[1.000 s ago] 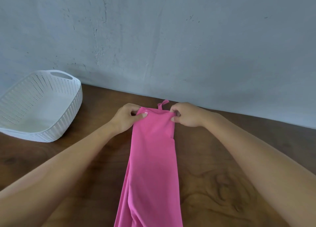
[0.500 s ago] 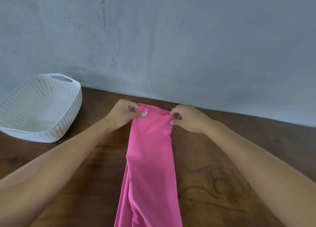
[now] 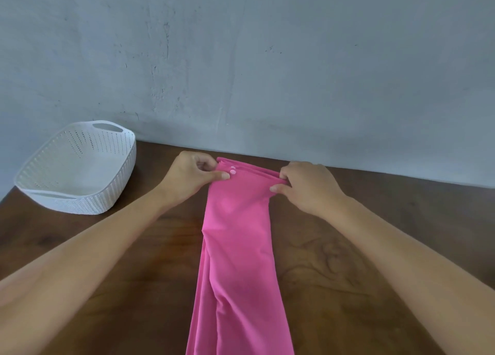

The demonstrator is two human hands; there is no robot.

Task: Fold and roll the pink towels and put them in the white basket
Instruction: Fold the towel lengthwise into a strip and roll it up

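Pinches the far left corner of the towel [image 3: 238,247] with the left grip [image 3: 191,176], thumb on top and fingers curled over the edge, and pinches the far right corner in the same way with the right grip [image 3: 308,186]. Holds the two corners level and apart, probably to keep the far end straight and tight, so that the first turn of the roll starts even across the strip. Appears to turn over a small lip of several layers there, between the two grips, which looks like the beginning of the roll. Has the towel laid as a long narrow folded strip down the middle of the worktop [image 3: 348,247], running from near the wall [image 3: 267,60] toward the body, likely so that the rolling can go along its length. Has the basket [image 3: 117,194] at the far left of the worktop, well apart from the towel, likely placed within reach for later. Cannot see the near end of the strip, cut off by the bottom edge of the view. Cannot tell how many layers are caught in each grip, with some fingertips hidden by the cloth. Cannot make out the two small pale round spots beside the left thumb, perhaps snaps. Finds no second towel in view.
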